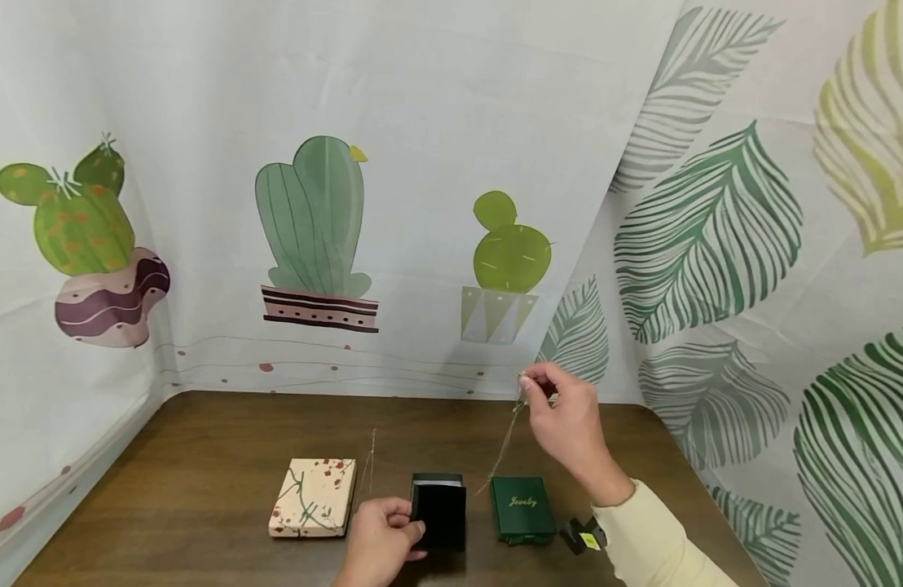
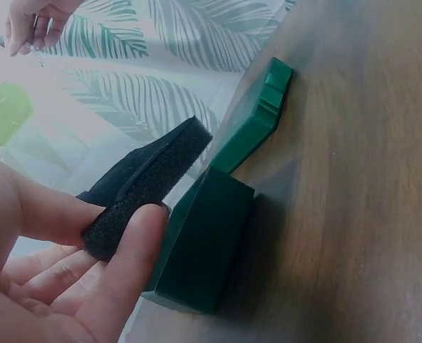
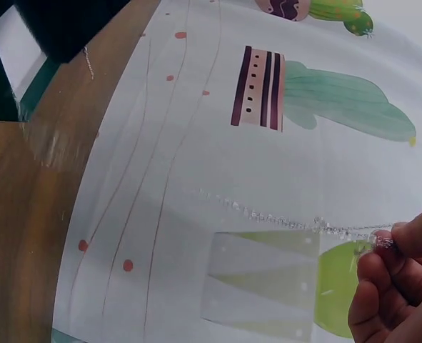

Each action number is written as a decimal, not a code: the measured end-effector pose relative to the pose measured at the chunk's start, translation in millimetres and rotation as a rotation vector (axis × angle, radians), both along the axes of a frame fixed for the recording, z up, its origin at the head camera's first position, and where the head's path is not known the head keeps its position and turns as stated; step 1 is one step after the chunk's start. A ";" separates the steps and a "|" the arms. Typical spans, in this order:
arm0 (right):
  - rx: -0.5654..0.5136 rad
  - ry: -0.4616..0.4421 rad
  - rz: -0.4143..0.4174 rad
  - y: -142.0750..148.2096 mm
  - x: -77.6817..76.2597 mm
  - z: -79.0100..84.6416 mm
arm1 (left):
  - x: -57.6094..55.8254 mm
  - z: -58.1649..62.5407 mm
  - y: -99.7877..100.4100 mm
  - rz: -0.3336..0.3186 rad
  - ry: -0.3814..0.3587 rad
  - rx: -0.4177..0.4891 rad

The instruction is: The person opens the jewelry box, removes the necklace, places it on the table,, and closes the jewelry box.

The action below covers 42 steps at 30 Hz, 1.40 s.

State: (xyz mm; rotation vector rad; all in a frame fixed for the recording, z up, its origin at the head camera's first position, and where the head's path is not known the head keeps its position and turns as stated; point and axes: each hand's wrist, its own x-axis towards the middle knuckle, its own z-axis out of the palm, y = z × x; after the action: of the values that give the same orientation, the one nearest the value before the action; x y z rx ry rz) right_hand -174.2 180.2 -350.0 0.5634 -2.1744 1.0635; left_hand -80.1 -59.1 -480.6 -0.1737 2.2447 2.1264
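Observation:
My left hand [image 1: 384, 534] pinches a black foam pad [image 1: 444, 518] between thumb and fingers. In the left wrist view the pad [image 2: 153, 175] is tilted beside a dark green box base [image 2: 207, 243]. The right wrist view shows white inside the open box base [image 3: 7, 111]. My right hand [image 1: 565, 416] is raised at the right, pinching a fine silvery chain necklace [image 1: 505, 444] by one end. The chain [image 3: 268, 216] hangs down toward the box. A green lid [image 1: 523, 505] with gold "Jewelry" lettering lies right of the base.
A cream box [image 1: 314, 497] with a floral branch print stands on the left of the wooden table [image 1: 202, 456]. Another thin chain [image 1: 372, 456] lies between it and the base. A printed cloth [image 1: 422, 163] hangs behind the table. A small black piece with a yellow label [image 1: 589, 540] sits by my right wrist.

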 end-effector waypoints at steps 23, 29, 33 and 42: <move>0.337 -0.029 0.195 12.8 0.3 3.5 | -2.4 2.2 -10.5 0.067 -0.081 0.045; 0.400 -0.004 0.248 13.0 3.2 6.0 | -3.2 -0.5 -10.5 0.065 -0.072 0.043; 0.418 0.026 0.261 15.0 3.7 7.5 | -3.4 -1.0 -10.8 0.060 -0.075 0.041; 0.430 0.020 0.267 18.1 11.1 10.9 | -3.9 -4.2 -10.7 0.046 -0.080 0.043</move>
State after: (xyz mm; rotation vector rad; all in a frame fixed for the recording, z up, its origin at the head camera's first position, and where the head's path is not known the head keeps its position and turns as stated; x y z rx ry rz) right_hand -163.1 198.3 -339.1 1.0768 -2.3673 0.7091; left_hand -84.0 -69.8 -484.9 -0.3064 2.1694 2.1479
